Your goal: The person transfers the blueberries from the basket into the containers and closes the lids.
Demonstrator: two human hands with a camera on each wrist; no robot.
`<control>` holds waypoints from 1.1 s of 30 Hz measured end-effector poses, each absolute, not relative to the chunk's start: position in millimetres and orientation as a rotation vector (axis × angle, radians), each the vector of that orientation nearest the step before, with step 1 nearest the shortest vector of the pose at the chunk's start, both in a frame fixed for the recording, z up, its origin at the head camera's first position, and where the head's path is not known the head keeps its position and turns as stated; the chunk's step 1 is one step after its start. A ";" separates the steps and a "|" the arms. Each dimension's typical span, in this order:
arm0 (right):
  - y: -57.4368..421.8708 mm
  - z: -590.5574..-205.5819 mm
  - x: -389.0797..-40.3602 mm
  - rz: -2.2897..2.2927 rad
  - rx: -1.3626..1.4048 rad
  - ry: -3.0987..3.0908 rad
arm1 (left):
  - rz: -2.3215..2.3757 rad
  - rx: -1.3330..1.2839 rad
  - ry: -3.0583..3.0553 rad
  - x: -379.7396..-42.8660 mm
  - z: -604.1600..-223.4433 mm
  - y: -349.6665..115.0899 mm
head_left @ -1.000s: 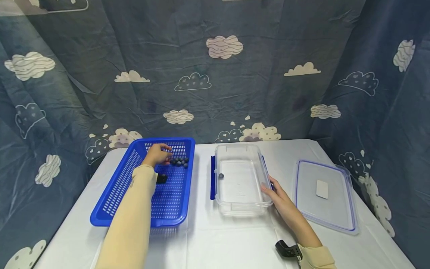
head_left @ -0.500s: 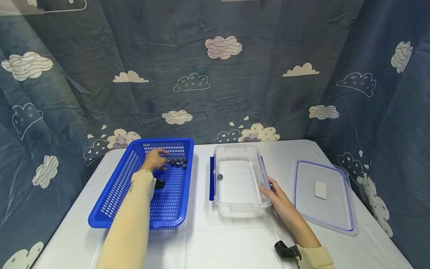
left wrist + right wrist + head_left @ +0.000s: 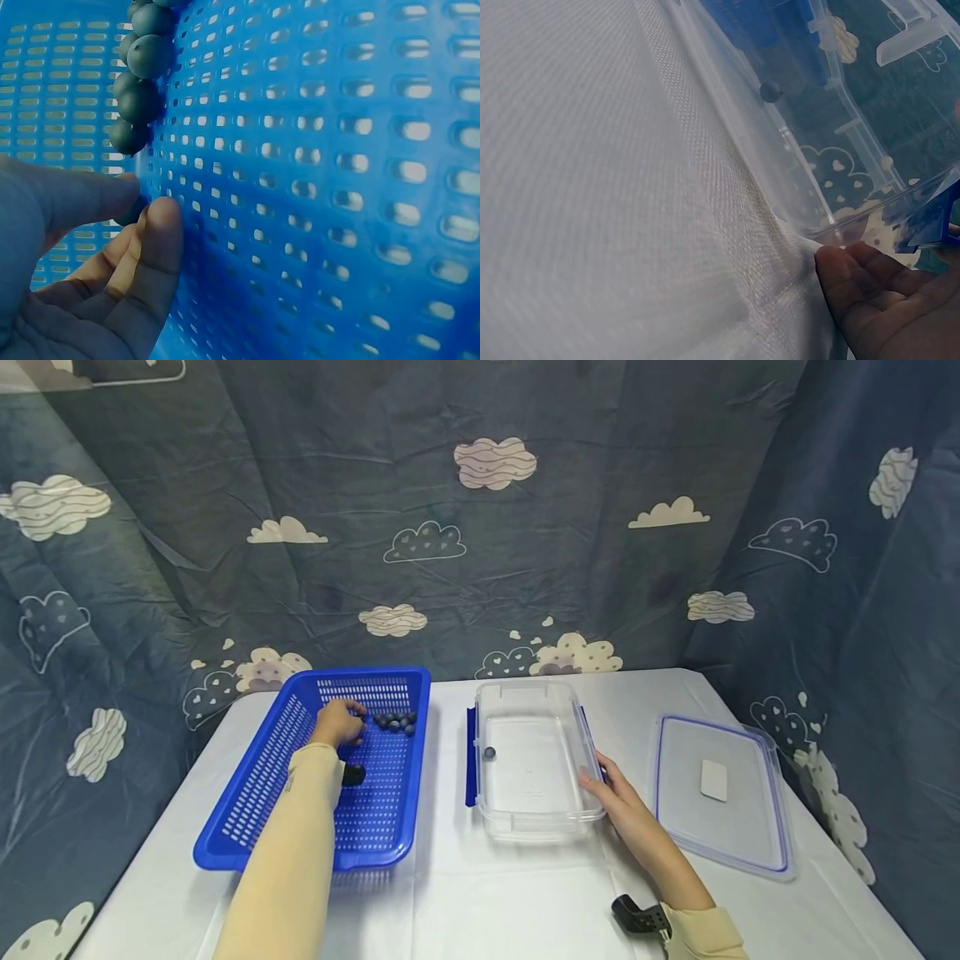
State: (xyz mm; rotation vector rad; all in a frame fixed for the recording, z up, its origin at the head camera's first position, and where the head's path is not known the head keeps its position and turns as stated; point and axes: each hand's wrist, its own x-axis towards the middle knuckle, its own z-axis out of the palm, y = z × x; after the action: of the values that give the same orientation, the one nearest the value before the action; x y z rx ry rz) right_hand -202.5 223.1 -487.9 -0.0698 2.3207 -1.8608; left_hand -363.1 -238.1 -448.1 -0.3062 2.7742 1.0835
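In the blue perforated basket [image 3: 378, 827], my left hand [image 3: 337, 724] reaches toward the back. Thumb and fingertips pinch a blueberry [image 3: 130, 214], mostly hidden between them in the left wrist view. More blueberries [image 3: 394, 722] lie bunched just right of that hand, along the back of the basket floor. A clear plastic container [image 3: 534, 781] with blue side clips stands lidless on the table. One blueberry [image 3: 490, 752] sits inside it at the left. My right hand [image 3: 628, 806] grips the container's right wall, thumb over the rim and fingers outside.
A clear lid [image 3: 723, 839] with a blue seal lies on the white cloth at the right, a small white card [image 3: 714, 781] on it. A cloud-patterned dark curtain [image 3: 427, 460] hangs behind the table [image 3: 480, 910]. Black wrist mounts [image 3: 637, 914] are on both arms.
My left hand has drawn slightly back and left from the bunched blueberries, its fingers closing together on one. The right hand stays on the container.
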 end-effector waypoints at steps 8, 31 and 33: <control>223.6 -485.1 -202.5 -1.848 -0.074 2.326 | 1.085 -0.301 2.807 -363.1 -449.9 -236.6; 223.0 -486.5 -203.2 -1.850 -0.086 2.339 | 1.077 -0.308 2.842 -365.3 -453.5 -236.7; 222.6 -486.6 -203.0 -1.851 -0.088 2.338 | 1.072 -0.300 2.851 -364.9 -453.7 -237.3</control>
State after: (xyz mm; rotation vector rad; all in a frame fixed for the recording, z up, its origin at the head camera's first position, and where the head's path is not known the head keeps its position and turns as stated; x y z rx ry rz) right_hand -203.0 222.6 -486.6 -0.0880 2.3379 -1.8509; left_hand -364.9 -237.3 -453.7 -0.2997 2.8508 1.0717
